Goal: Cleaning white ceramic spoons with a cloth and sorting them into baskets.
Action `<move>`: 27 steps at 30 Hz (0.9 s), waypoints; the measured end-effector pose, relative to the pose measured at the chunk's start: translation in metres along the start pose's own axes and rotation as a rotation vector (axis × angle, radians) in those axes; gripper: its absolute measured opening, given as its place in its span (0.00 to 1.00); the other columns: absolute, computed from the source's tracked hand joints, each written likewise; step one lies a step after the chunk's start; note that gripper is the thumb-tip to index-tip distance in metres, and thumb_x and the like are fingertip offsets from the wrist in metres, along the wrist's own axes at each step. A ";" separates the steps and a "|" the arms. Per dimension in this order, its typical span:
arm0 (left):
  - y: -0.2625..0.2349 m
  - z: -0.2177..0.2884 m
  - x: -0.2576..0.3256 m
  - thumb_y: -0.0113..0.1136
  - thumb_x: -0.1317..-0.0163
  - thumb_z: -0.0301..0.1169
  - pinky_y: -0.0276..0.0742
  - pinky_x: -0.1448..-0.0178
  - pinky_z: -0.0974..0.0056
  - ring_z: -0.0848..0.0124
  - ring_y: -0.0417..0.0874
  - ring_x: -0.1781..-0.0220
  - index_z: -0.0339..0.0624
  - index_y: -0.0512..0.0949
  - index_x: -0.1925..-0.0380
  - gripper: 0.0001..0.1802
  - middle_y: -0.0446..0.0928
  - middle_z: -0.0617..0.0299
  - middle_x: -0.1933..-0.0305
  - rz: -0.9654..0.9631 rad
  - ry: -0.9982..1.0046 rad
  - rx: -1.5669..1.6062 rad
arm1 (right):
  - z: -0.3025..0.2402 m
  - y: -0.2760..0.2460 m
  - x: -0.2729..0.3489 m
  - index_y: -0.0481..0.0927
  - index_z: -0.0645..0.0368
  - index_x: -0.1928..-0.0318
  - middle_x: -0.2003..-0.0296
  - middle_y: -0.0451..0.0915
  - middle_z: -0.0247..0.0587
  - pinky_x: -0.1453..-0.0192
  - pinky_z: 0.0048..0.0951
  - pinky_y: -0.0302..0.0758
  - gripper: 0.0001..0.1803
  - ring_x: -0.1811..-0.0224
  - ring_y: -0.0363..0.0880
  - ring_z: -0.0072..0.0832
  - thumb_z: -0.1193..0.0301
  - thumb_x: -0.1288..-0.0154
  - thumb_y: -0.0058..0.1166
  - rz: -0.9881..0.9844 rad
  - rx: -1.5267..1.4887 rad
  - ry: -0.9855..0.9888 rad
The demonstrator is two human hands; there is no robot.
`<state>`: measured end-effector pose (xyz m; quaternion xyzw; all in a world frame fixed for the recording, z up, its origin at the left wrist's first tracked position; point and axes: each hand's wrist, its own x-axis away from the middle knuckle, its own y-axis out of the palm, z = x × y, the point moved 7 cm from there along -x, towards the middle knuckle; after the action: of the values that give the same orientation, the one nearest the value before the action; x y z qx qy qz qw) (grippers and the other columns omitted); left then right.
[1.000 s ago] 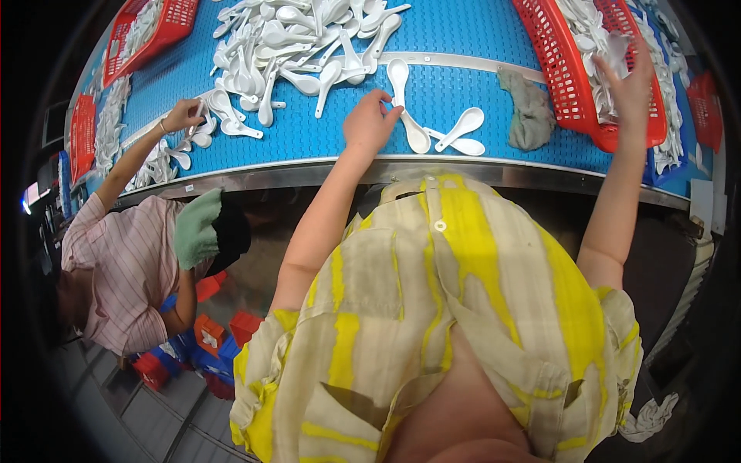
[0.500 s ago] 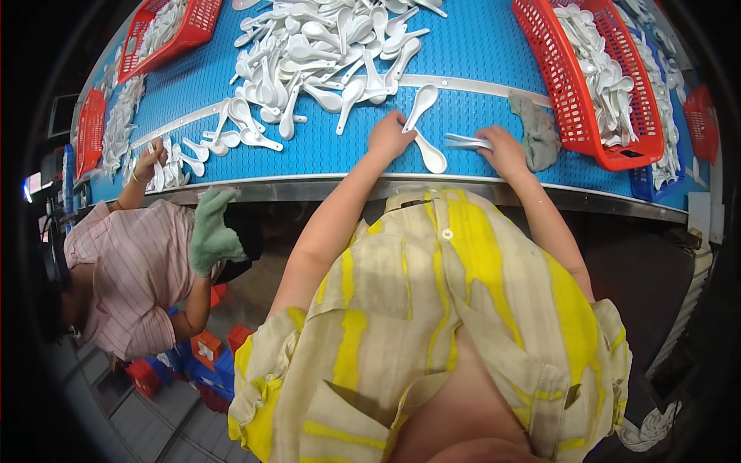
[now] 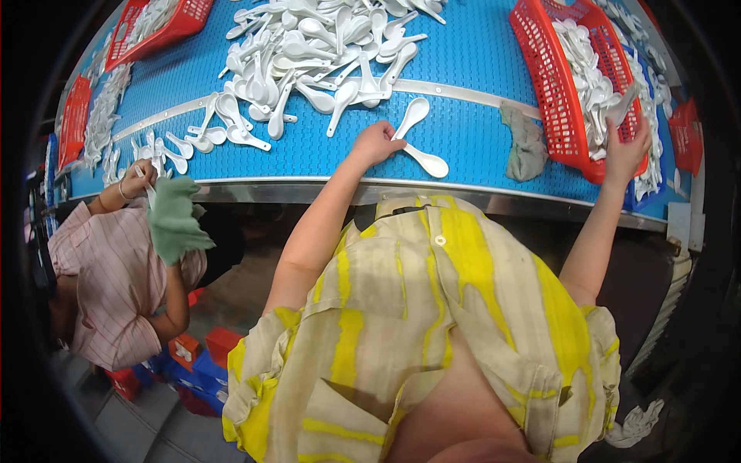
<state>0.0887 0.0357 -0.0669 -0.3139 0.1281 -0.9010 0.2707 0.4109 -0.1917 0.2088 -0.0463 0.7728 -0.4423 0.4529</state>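
White spoons (image 3: pixel 413 113) lie as a pair just right of the left hand (image 3: pixel 374 144), whose fingers pinch their handle ends: one points right and away from the body, the other right and back. The right hand (image 3: pixel 627 154) is farther, at the red basket (image 3: pixel 544 73); whether it clamps a spoon, I cannot tell.

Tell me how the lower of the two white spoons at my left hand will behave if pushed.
The lower spoon is probably stiff, since its handle and bowl hold a clean, firm shape. Its smooth, shiny surface suggests it could slip. The rounded bowl may let it swivel or rock if nudged.
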 end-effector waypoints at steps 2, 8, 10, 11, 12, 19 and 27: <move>-0.003 -0.010 0.006 0.65 0.55 0.37 0.72 0.76 0.71 0.74 0.77 0.80 0.37 0.70 0.69 0.19 0.76 0.61 0.77 0.024 -0.075 0.179 | -0.016 0.039 0.038 0.67 0.63 0.48 0.49 0.68 0.46 0.46 0.31 0.66 0.25 0.51 0.70 0.34 0.68 0.46 0.58 -0.257 -0.434 0.122; 0.001 0.003 0.009 0.62 0.50 0.37 0.71 0.81 0.71 0.74 0.79 0.81 0.36 0.70 0.60 0.21 0.78 0.59 0.73 -0.022 -0.106 0.249 | -0.033 0.135 0.162 0.71 0.53 0.50 0.46 0.65 0.47 0.41 0.36 0.61 0.24 0.43 0.62 0.42 0.68 0.51 0.59 -0.746 -0.072 -0.163; 0.007 0.003 0.006 0.56 0.45 0.35 0.70 0.82 0.71 0.72 0.79 0.81 0.36 0.70 0.59 0.17 0.78 0.59 0.72 -0.076 -0.113 0.241 | -0.013 0.156 0.170 0.73 0.54 0.52 0.48 0.68 0.46 0.44 0.34 0.64 0.21 0.46 0.66 0.41 0.69 0.50 0.58 -0.767 0.116 -0.130; 0.009 0.003 0.008 0.55 0.44 0.34 0.70 0.82 0.71 0.72 0.79 0.82 0.36 0.71 0.59 0.16 0.78 0.59 0.72 -0.056 -0.123 0.262 | -0.004 0.168 0.172 0.75 0.55 0.55 0.52 0.71 0.45 0.47 0.32 0.66 0.18 0.50 0.69 0.40 0.70 0.49 0.57 -0.853 -0.088 0.026; 0.011 0.002 0.007 0.54 0.44 0.34 0.71 0.81 0.70 0.72 0.79 0.82 0.36 0.71 0.59 0.16 0.78 0.59 0.73 -0.058 -0.121 0.261 | 0.004 0.180 0.177 0.77 0.56 0.59 0.56 0.74 0.44 0.50 0.30 0.68 0.14 0.54 0.73 0.38 0.71 0.48 0.56 -0.932 -0.294 0.183; 0.015 0.003 0.005 0.50 0.44 0.34 0.75 0.71 0.62 0.65 0.80 0.76 0.39 0.71 0.59 0.15 0.78 0.54 0.70 -0.096 -0.119 0.067 | -0.192 0.158 0.163 0.79 0.52 0.62 0.63 0.75 0.38 0.57 0.30 0.70 0.12 0.60 0.73 0.36 0.71 0.50 0.55 -0.693 -0.771 -0.394; 0.015 0.008 0.008 0.48 0.43 0.37 0.71 0.58 0.55 0.52 0.77 0.61 0.40 0.70 0.57 0.17 0.77 0.49 0.65 0.087 0.061 -0.367 | -0.186 0.220 0.172 0.78 0.47 0.65 0.66 0.73 0.36 0.58 0.32 0.71 0.09 0.60 0.72 0.34 0.69 0.50 0.56 -0.663 -0.554 -0.461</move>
<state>0.0942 0.0184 -0.0628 -0.3247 0.3118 -0.8591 0.2437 0.2447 -0.0204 -0.0276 -0.5053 0.6846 -0.3186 0.4177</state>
